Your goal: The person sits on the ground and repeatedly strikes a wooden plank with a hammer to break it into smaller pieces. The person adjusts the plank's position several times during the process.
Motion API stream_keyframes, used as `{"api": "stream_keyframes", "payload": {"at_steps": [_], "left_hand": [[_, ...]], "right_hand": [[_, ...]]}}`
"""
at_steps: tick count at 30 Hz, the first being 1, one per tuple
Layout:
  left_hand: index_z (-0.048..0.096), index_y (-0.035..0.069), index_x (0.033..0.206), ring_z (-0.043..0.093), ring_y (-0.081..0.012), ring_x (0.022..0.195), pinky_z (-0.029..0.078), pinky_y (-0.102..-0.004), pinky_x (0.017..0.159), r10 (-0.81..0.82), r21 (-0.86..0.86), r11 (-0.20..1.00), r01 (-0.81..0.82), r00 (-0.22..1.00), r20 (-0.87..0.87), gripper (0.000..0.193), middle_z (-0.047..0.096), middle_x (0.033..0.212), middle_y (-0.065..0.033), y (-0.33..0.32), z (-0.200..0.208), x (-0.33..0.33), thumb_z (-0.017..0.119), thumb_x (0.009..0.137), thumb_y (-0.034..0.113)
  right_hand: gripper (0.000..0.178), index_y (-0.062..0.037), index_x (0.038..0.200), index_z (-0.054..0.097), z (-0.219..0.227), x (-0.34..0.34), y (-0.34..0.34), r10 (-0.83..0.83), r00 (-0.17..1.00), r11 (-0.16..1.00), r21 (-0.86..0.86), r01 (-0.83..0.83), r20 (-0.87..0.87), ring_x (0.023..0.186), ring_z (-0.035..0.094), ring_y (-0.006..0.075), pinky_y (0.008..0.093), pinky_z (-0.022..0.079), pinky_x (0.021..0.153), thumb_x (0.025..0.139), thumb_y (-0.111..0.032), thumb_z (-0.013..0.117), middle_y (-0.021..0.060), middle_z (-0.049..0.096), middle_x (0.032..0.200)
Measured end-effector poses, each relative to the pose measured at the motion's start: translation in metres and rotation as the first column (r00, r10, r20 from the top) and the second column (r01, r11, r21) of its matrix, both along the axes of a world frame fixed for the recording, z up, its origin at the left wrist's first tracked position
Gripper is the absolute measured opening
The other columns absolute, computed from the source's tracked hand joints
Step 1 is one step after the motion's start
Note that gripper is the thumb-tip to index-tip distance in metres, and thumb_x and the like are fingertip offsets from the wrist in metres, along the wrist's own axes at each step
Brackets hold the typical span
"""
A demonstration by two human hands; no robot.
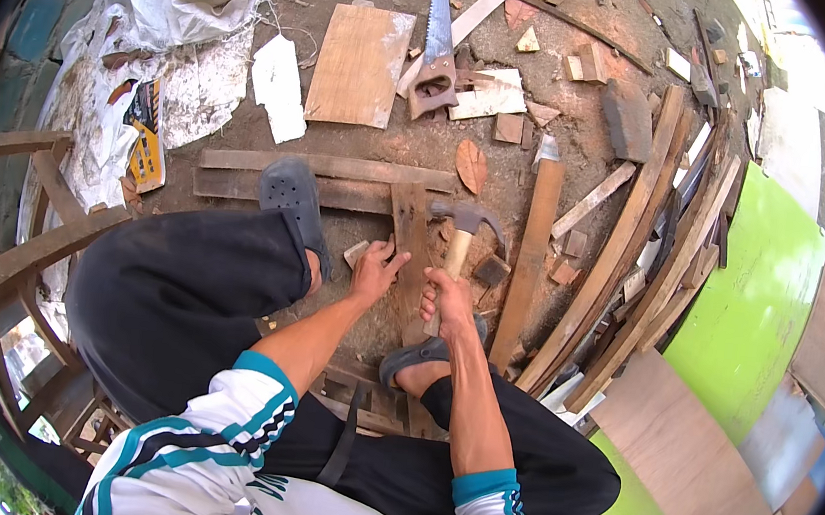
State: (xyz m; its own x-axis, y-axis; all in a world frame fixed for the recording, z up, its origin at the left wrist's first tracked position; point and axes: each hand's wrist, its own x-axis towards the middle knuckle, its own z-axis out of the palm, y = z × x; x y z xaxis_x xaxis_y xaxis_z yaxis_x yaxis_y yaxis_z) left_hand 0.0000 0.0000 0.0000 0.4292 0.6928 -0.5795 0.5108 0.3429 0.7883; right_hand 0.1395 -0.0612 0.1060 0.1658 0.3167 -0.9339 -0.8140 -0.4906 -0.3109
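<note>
My right hand (447, 299) is wrapped round the pale wooden handle of a claw hammer (458, 247), its dark head raised over a wooden board (409, 222). At the board's left edge is my left hand (377, 272), thumb and forefinger drawn together against the wood. Anything between those fingertips is too small to make out. The board's far end lies over two parallel wooden strips (346, 168) that run crosswise. My left foot, in a grey clog (294, 203), rests on these strips. The other clog (412, 356) is beside the near part of the board.
A handsaw (436, 69) lies beyond the strips, near a flat wooden panel (357, 66). Long timber pieces (625, 245) are piled at the right, beside a green board (751, 293). A wooden chair (44, 219) stands at the left. Offcuts litter the dirt ground.
</note>
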Motion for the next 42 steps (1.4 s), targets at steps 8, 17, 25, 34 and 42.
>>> {"api": "stream_keyframes", "payload": {"at_steps": [8,17,25,34,42], "left_hand": [[0.060,-0.002,0.133,0.070,-0.0198,0.084,0.060,-0.0305,0.064,0.028,-0.125,0.992,-0.034,0.998,-0.048,0.052,0.061,0.119,-0.0117,-0.045,0.021,-0.007,0.071,0.095,0.032],[0.068,-0.002,0.119,0.067,-0.0223,0.085,0.052,-0.0364,0.079,-0.055,0.068,0.996,0.063,0.991,-0.119,0.044,0.066,0.112,-0.0140,-0.004,0.007,0.001,0.072,0.094,0.033],[0.055,0.006,0.142,0.070,-0.0256,0.093,0.054,-0.0368,0.081,-0.076,-0.097,0.994,0.059,0.980,-0.183,0.062,0.066,0.118,-0.0166,-0.003,0.004,0.003,0.069,0.094,0.042],[0.042,-0.006,0.139,0.068,-0.0270,0.104,0.055,-0.0384,0.089,-0.055,-0.163,0.986,0.045,0.997,-0.057,0.081,0.066,0.123,-0.0212,-0.005,-0.005,0.014,0.082,0.084,0.039],[0.054,-0.008,0.118,0.069,-0.0226,0.098,0.056,-0.0344,0.082,0.263,-0.249,0.939,-0.236,0.962,0.080,0.064,0.068,0.112,-0.0194,0.012,0.016,0.055,0.083,0.083,0.037]], "right_hand": [[0.017,-0.0075,0.085,0.048,0.035,-0.024,-0.022,-0.037,0.999,0.995,-0.093,0.036,-0.006,0.042,0.042,0.0130,0.0317,0.037,0.039,0.093,-0.017,0.060,0.0004,0.044,0.059],[0.019,-0.0058,0.082,0.047,0.015,-0.041,0.012,-0.151,0.988,0.988,0.032,0.149,0.044,0.044,0.045,0.0140,0.0318,0.040,0.040,0.091,-0.017,0.060,0.0014,0.044,0.060],[0.019,-0.0036,0.085,0.049,0.008,-0.068,0.012,-0.136,0.985,0.990,-0.015,0.138,0.107,0.045,0.048,0.0154,0.0324,0.040,0.040,0.091,-0.017,0.060,0.0043,0.049,0.061],[0.019,-0.0049,0.091,0.050,0.009,-0.038,-0.038,-0.333,0.922,0.924,-0.130,0.361,0.196,0.048,0.049,0.0155,0.0321,0.041,0.041,0.093,-0.019,0.062,0.0032,0.049,0.065],[0.019,-0.0058,0.090,0.051,0.007,-0.026,-0.048,-0.351,0.898,0.911,-0.125,0.393,0.266,0.047,0.050,0.0168,0.0326,0.042,0.041,0.091,-0.020,0.064,0.0043,0.051,0.064]]}}
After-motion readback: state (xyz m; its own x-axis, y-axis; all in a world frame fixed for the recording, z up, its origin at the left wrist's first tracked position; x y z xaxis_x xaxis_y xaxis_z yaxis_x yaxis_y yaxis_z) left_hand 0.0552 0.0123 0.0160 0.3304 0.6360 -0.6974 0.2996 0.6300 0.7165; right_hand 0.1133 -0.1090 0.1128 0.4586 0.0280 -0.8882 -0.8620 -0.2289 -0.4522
